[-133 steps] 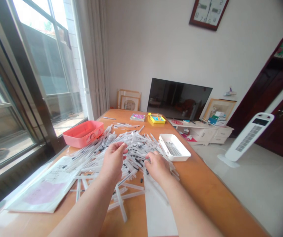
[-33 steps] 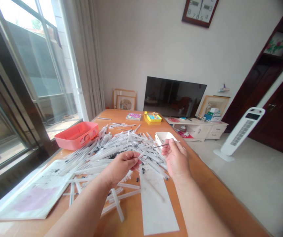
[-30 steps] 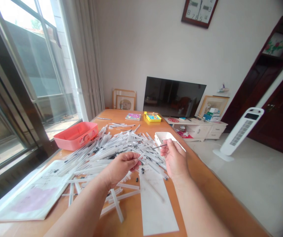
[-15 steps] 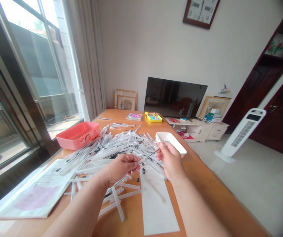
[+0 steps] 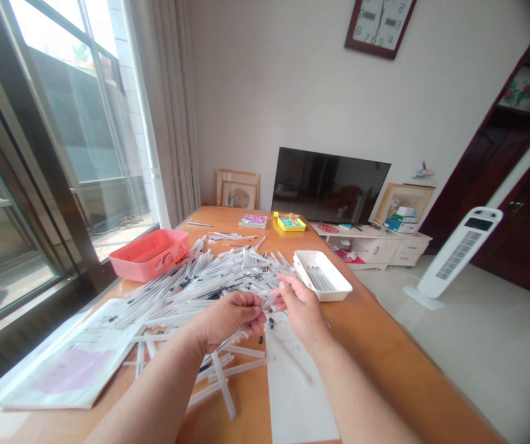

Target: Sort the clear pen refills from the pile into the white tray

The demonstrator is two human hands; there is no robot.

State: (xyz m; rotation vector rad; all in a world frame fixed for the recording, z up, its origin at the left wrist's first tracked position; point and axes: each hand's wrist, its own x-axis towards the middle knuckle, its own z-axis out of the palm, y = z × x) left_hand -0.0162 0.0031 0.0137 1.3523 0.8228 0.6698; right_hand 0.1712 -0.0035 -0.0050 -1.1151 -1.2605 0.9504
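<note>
My left hand (image 5: 235, 317) is closed round a translucent pen barrel (image 5: 271, 301), which slants up to the right across the fingers. At its upper end the fingertips of my right hand (image 5: 299, 308) are pinched on the barrel. Any refill inside is too blurred to make out. Behind both hands spreads a heap of clear pen barrels (image 5: 228, 271), with dark tips and thin refills among them. Small black plugs (image 5: 260, 339) lie just under my hands. Beneath my right wrist is a white paper strip (image 5: 293, 394).
A white tray (image 5: 336, 294) with several pens in it stands right of the heap. On the left are a pink basket (image 5: 130, 268) and a paper booklet (image 5: 61, 370). Farther back lie a book (image 5: 252, 221) and a yellow box (image 5: 291, 227). The table's right edge runs beside the tray.
My right hand has moved left and closer to my left hand. The dark refill that stretched between the hands no longer shows, and the white tray's contents are uncovered.
</note>
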